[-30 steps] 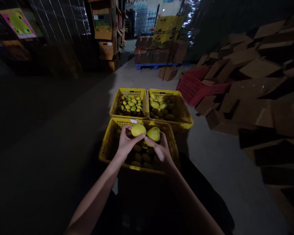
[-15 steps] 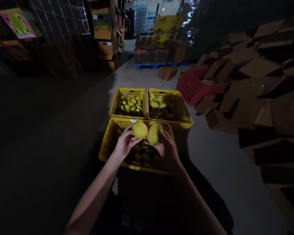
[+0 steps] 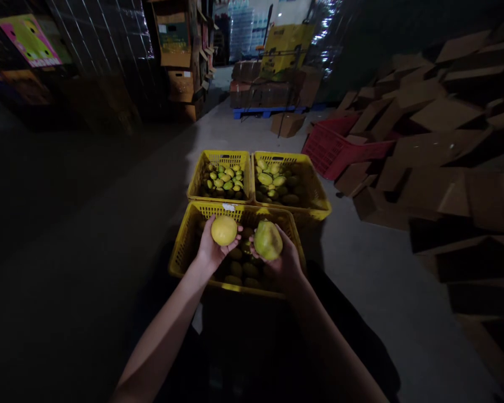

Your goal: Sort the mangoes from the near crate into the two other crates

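Observation:
A round yellow lemon point(image 3: 224, 230) rests in my left hand point(image 3: 209, 250), the fingers curled under and around it. In my right hand point(image 3: 289, 260) is a greener, pear-shaped lemon point(image 3: 268, 240) with a dark brownish patch on its skin. Both fruits are held apart over the near yellow crate point(image 3: 177, 246), where several more lemons point(image 3: 250, 270) lie in shadow. Behind it stand two more yellow crates side by side. Smaller yellow-green lemons fill part of the left crate point(image 3: 195, 174), and larger ones lie in the right crate point(image 3: 319, 193).
A red crate point(image 3: 325, 148) leans among a heap of cardboard boxes point(image 3: 428, 168) on the right. Farther back, a blue pallet point(image 3: 262, 113) carries wrapped cartons and a yellow box point(image 3: 286, 50). Stacked cartons point(image 3: 180, 84) stand at the back left. The floor's left side is dark.
My hands have moved apart and slightly down, each with its lemon. The lemons have turned: the left shows a rounder yellow side, the right its dark patch.

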{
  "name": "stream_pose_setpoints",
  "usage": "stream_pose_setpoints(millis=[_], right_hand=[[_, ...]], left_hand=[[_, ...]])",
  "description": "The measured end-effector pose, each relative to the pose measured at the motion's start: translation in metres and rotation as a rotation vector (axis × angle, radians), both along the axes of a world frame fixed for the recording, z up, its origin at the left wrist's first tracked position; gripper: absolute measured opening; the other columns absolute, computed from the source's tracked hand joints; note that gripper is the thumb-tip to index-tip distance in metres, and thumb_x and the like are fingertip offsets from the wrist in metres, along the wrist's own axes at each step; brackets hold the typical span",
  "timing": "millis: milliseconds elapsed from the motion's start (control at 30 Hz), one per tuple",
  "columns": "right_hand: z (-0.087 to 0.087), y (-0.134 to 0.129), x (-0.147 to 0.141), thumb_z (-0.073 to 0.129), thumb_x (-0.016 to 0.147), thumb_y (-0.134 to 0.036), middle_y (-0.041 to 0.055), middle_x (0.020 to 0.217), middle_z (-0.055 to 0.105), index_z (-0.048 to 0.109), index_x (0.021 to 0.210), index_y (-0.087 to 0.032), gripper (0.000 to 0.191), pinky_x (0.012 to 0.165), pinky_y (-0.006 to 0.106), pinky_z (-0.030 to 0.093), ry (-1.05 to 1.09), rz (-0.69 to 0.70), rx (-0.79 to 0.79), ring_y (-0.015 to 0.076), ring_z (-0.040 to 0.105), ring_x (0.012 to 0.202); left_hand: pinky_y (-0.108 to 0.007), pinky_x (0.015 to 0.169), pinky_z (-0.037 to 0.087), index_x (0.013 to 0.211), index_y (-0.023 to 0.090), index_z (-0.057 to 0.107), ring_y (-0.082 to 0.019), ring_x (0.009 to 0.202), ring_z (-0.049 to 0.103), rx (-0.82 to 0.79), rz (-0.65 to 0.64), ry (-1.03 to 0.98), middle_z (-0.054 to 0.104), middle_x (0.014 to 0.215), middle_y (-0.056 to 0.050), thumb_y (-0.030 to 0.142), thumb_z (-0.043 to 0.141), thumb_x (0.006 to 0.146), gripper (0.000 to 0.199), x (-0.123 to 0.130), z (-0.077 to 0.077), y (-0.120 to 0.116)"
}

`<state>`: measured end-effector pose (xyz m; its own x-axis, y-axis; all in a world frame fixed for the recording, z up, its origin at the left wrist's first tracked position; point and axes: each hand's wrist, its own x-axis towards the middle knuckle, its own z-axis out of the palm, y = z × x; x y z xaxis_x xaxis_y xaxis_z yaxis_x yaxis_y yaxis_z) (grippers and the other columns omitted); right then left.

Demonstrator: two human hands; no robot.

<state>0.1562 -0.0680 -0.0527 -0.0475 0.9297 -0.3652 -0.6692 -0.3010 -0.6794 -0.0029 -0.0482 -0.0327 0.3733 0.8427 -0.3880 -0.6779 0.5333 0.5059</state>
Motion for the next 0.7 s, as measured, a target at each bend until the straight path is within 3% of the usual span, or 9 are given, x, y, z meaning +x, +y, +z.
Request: stream_pose_setpoints(millis=[167,300,500,700], right_hand=[[0.012,-0.003,-0.004,0.039,0.088,-0.037,0.0041,0.055,0.067,0.060,0.075,-0.019,0.031,0.037,0.025,0.048,0.172,-0.057,-0.129,0.0157,0.058,0.040],[0.015,-0.002,-0.005,0.037,0.088,-0.042,0.0060,0.052,0.065,0.060,0.075,-0.017,0.035,0.032,0.027,0.045,0.145,-0.018,-0.212,0.0187,0.058,0.037],[0.012,-0.001,-0.007,0.054,0.077,-0.034,0.0014,0.054,0.065,0.061,0.080,-0.018,0.017,0.031,0.025,0.043,0.075,-0.112,-0.118,0.0177,0.058,0.037],[0.006,-0.002,-0.002,0.050,0.074,-0.034,0.0043,0.053,0.063,0.062,0.073,-0.017,0.020,0.035,0.027,0.045,0.142,0.000,-0.107,0.0193,0.060,0.044]], left_hand=[[-0.025,0.052,0.055,0.106,0.008,0.059,-0.017,0.056,0.065,-0.102,0.086,0.068,0.068,0.069,-0.007,0.035,0.037,0.092,0.037,0.002,-0.003,0.000],[-0.029,0.058,0.058,0.111,0.008,0.055,-0.019,0.065,0.068,-0.179,0.134,0.057,0.068,0.072,-0.009,0.033,0.035,0.094,0.037,0.005,-0.008,0.001],[-0.028,0.062,0.058,0.105,0.012,0.057,-0.020,0.074,0.068,-0.238,0.231,-0.021,0.067,0.075,-0.006,0.036,0.049,0.087,0.031,0.003,-0.007,0.003],[-0.024,0.056,0.056,0.105,0.006,0.061,-0.017,0.064,0.066,-0.240,0.110,-0.092,0.067,0.072,-0.012,0.028,0.034,0.090,0.038,0.001,-0.008,0.003]])
